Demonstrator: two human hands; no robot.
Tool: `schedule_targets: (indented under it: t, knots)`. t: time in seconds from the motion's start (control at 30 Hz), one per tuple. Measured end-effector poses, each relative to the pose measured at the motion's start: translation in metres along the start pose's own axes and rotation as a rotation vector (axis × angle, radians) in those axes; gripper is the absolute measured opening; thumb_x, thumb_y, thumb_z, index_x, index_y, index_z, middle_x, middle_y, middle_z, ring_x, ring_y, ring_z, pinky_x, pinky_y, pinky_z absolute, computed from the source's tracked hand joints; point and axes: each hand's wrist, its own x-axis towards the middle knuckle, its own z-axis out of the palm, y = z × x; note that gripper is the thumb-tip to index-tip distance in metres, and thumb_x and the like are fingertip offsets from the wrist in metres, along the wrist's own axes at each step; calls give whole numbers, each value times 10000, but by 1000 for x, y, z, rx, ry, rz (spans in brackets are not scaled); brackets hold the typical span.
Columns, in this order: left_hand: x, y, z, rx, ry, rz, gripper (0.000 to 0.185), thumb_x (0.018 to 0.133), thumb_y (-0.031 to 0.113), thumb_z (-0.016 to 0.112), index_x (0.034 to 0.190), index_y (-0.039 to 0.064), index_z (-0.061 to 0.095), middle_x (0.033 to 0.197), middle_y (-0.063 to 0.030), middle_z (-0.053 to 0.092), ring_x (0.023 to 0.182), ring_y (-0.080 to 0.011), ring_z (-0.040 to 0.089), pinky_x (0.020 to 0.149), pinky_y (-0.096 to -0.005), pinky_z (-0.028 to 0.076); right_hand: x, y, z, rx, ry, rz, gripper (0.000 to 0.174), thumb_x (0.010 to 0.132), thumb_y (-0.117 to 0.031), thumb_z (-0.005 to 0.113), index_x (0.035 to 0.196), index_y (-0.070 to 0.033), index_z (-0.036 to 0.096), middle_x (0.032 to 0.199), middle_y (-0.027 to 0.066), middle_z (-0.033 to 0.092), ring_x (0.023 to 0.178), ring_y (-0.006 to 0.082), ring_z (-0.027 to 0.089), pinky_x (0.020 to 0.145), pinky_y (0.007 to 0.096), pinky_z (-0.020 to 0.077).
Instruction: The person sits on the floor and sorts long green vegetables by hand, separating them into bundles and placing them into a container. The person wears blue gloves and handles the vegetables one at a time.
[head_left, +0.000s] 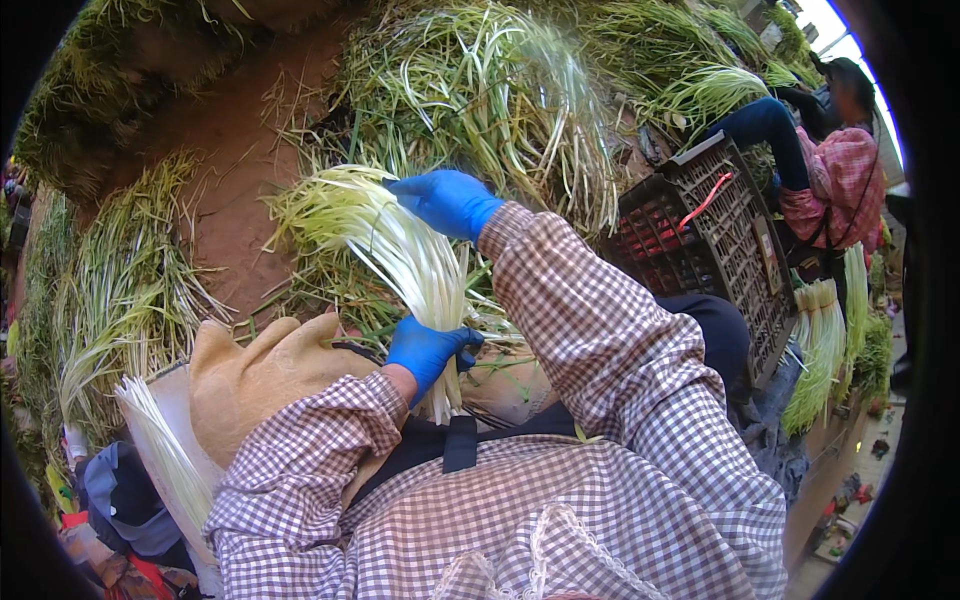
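Note:
My left hand (429, 354), in a blue glove, grips a bunch of long pale stalks (409, 255), possibly blanched chives, near the white lower ends. The bunch rises above that fist and fans over to the left into yellow-green leaf tips. My right hand (446, 201), also gloved in blue, is at the upper leaves of the bunch, its fingers pointing left. Whether stalks are pinched under those fingers is hidden. Both hands are in front of my body, above a tan padded cover (262, 382) over my lap. Just beyond the bunch lies a large heap of loose green-and-white stalks (480, 90).
A dark plastic crate (720, 225) with a red strip tied on it stands to my right. Tied bundles (817, 322) lie past it, near a seated person (832, 165). At left are white stalks (169, 442) on a pale surface and another heap (127, 277) on the reddish ground (232, 210).

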Motion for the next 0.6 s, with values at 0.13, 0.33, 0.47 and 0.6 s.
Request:
schedule_targets:
  t: [0.13,0.33,0.47,0.6]
  knots:
    - [2,-5,-2,65,-18,-9,291,683,22,643,930,-72,521,712,-126,607,512,-176,582,450,-264,480,13,7,7,-352,39,-203,367,756,-86,490,1107,-177,544,1185,124,476,1098,277,443,918,335,364]
    - [9,-17,-6,78,-50,-15,328,677,32,674,954,-55,521,756,-123,600,542,-180,582,461,-268,481,30,18,14,-617,-88,-350,398,708,-96,532,1103,-151,545,1250,132,413,1160,286,387,932,361,355]
    - [11,-19,-5,57,-50,10,320,683,21,664,955,-61,516,750,-122,597,549,-183,587,454,-262,482,33,28,11,-598,64,-410,99,689,-146,580,712,-65,633,682,101,593,673,275,578,623,364,464]
    - [10,-9,-3,66,-52,-39,320,681,25,664,956,-50,518,752,-108,597,542,-178,581,464,-261,482,22,48,3,-525,311,-448,84,668,-160,604,663,-82,633,647,103,581,630,277,567,564,379,450]
